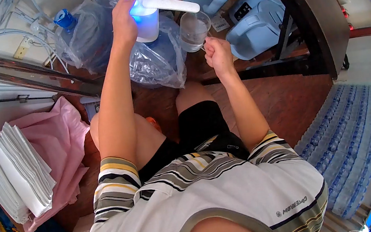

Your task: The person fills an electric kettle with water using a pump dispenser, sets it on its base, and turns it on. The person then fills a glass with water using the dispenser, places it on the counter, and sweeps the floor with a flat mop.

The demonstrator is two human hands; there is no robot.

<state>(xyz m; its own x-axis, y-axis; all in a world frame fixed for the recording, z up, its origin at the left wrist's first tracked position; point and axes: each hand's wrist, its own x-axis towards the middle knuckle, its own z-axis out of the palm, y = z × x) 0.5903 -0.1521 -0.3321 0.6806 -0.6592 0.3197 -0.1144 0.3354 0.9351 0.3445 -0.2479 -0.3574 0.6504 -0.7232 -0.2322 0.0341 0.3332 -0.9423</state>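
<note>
A white electric water pump [147, 19] glows blue on its side and sits on a large clear water jug [158, 58] wrapped in plastic. My left hand [125, 21] is closed around the far left side of the pump, its fingertips near the top. The pump's spout [174, 5] reaches to the right, its end above a clear glass mug [194, 31]. My right hand [218, 56] grips the mug by its handle and holds it upright below the spout. Some water seems to be in the mug; its level is hard to read.
Blue kettle-like appliances [256, 30] stand to the right, beside a dark table frame [314, 17]. Another bagged jug with a blue cap [65, 20] is at the left, near white cables. White folded stacks [25, 172] lie on pink plastic [62, 133]. Packed bottles [345, 141] stand right.
</note>
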